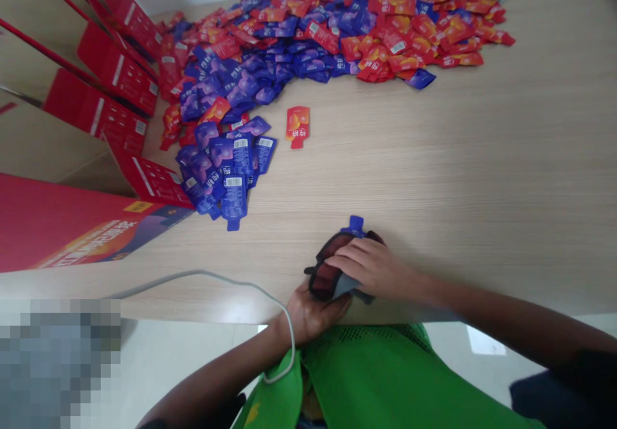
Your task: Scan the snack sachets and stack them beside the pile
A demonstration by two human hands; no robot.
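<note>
A pair of dark-framed glasses (322,280) with reddish lenses is between my hands at the table's front edge. My left hand (313,312) grips the glasses from below, its fingers partly hidden beneath them. Over the lenses lie the bent fingers of my right hand (373,268), pressed on a grey piece that looks like cloth (346,284). Just behind the glasses, the top of a blue pouch (356,225) shows; the rest of it is covered.
Red and blue pouches (308,37) form a long heap at the back. Nearer left are several blue pouches (234,191), and one red pouch (298,126) lies alone. Red boxes (118,76) stand at left. A grey cable (216,276) crosses the front edge.
</note>
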